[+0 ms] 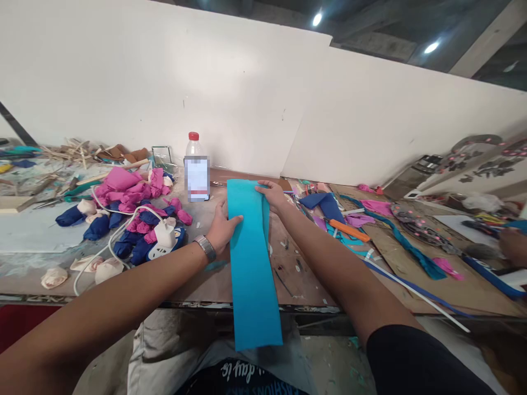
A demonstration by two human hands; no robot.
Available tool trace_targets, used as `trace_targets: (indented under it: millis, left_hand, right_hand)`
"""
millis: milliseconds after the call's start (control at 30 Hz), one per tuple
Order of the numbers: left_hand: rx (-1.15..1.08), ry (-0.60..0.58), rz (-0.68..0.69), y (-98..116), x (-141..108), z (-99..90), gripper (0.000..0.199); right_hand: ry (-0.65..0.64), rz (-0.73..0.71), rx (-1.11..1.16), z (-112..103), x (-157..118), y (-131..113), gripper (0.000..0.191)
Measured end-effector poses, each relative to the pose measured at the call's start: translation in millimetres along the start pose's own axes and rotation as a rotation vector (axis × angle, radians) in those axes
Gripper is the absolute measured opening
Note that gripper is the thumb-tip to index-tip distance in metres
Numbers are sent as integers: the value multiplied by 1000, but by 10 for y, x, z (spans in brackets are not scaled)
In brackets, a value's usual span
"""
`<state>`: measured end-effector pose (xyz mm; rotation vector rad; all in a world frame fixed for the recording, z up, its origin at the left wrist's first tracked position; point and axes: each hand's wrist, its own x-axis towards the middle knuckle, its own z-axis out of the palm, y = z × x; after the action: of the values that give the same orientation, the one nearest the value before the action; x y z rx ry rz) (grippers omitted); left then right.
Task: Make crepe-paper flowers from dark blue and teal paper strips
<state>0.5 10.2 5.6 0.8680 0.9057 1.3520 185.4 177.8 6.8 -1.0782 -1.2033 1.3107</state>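
Observation:
A long turquoise strip (pixel 253 263) lies over the table's front edge, its lower end hanging toward my lap. It looks folded, with a second layer showing along its right side. My left hand (pixel 222 227) grips the strip's left edge, thumb on top and the other fingers mostly hidden. At the strip's upper right corner, my right hand (pixel 272 195) pinches the edge between thumb and fingers. A metal watch is on my left wrist.
Left of the strip are pink and dark blue fabric pieces (pixel 123 186), a white cable, a red-capped bottle (pixel 194 145) and a phone (pixel 197 178). An orange cutter (pixel 349 230) and fabric scraps lie to the right. Another person's hand (pixel 514 246) shows at the far right.

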Motion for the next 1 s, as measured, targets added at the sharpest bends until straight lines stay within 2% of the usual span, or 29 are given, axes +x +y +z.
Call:
trace_targets:
  millis: [67,133,200,333,433,500,633,800,900,1000]
  left_hand:
    - [94,-13,-6,-38,21,-30,95]
    - [246,7,6,-66,38,-59,88]
    - [364,48,12,-79,52,-82,80]
    - [413,93,23,-67,61,-92,82]
    - [433,107,30,-59,51,-80,88]
    - [445,101,28,-64,47,-76,90]
    - [435,107,36,-83,59,-86,90]
    - [422,138,53,-92,93,-98,80]
    - [416,149,71,-103,111,-108,80]
    - [403,155,75,-117,124,-120,82]
  right_hand:
    - [-14,24,-36,-35,29,-14,45]
    - [-75,72,-62,-67,6,-57,43]
    - [-169,137,-84,-112,-74,-117,50]
    - [-363,215,-132,-236,-341,-214,65]
    - [-457,229,-164,-302,-511,-219,59]
    - [-447,205,-176,-320,-567,-193,52]
    - [-325,133,-174,-337,-542,-115,39]
    - [-210,96,-190,-364,-479,-61,33]
    - [-254,121,-219,-370,-561,-87,40]
    - [-377,173,-282,-365,-709,-133,56]
